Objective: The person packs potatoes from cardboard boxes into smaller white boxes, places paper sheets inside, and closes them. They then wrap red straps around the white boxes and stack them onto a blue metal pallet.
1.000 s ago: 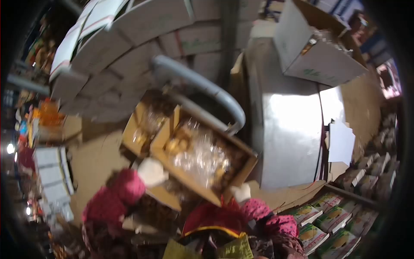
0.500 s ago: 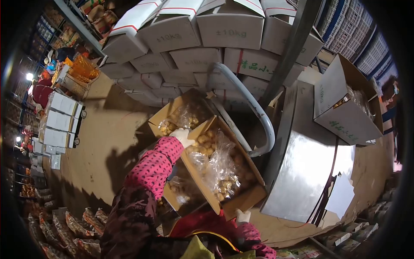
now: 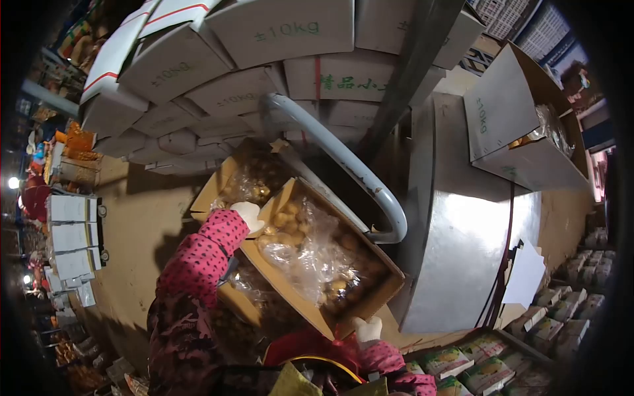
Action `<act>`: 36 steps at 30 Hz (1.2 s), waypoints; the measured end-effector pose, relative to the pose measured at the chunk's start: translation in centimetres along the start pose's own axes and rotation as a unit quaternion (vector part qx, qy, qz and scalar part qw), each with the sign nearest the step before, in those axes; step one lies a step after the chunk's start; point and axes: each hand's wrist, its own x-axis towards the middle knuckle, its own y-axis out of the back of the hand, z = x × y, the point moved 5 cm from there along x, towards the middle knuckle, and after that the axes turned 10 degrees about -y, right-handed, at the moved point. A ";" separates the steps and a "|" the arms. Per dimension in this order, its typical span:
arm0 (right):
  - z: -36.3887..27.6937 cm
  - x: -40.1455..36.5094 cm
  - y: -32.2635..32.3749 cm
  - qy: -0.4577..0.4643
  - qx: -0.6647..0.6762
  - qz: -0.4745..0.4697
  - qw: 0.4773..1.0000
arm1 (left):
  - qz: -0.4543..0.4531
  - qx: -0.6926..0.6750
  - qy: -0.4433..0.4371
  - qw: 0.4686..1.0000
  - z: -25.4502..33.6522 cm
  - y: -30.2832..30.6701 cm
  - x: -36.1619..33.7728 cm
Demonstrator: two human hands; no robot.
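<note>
An open cardboard box (image 3: 316, 310) of potatoes in clear plastic stands tilted in front of me, on top of other open boxes. My left hand (image 3: 247, 218), in a white glove below a pink dotted sleeve, grips this box's upper left edge. At its near right corner my right hand (image 3: 367, 329), gloved too, has its fingers closed against the cardboard. Behind lies another open box (image 3: 210, 191) with bagged potatoes (image 3: 254, 185). Part of a further open box (image 3: 239, 302) shows below my left forearm.
White cartons (image 3: 284, 33) are stacked high ahead. A bent blue-grey metal handle (image 3: 350, 145) arches beside the boxes. To the right are a metal surface (image 3: 462, 244) and a large open carton (image 3: 505, 125). A loaded cart (image 3: 72, 231) and a person (image 3: 34, 198) are far left.
My view has turned and come closer to the boxes. Both hands remain on the potato box, which appears a little further left and larger.
</note>
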 end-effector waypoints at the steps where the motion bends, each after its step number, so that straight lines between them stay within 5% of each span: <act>1: -0.6 -0.6 -0.1 0.003 -0.014 -0.002 1.000 | -0.013 0.019 -0.003 1.000 0.0 0.3 0.4; 7: -5.1 -5.0 -2.3 0.009 -0.024 -0.045 0.999 | 0.027 0.014 -0.098 0.995 -1.2 -2.2 2.1; 20: -11.2 -16.1 -1.2 0.003 -0.020 -0.134 0.991 | -0.001 0.023 -0.140 0.990 -0.2 -3.3 -2.9; 28: -15.3 -23.4 5.8 0.014 -0.116 -0.116 0.986 | 0.026 -0.163 -0.120 0.979 3.0 1.4 -18.3; 31: -15.5 -25.8 9.3 0.055 -0.181 -0.084 0.978 | 0.024 -0.382 -0.080 0.920 4.5 1.5 -26.7; 33: -14.9 -27.6 11.3 -0.002 -0.180 -0.092 0.979 | -0.030 -0.436 0.007 0.900 6.2 2.3 -31.6; 36: -13.2 -29.6 13.6 0.029 -0.198 -0.100 0.975 | -0.025 -0.483 0.018 0.875 10.3 3.7 -37.2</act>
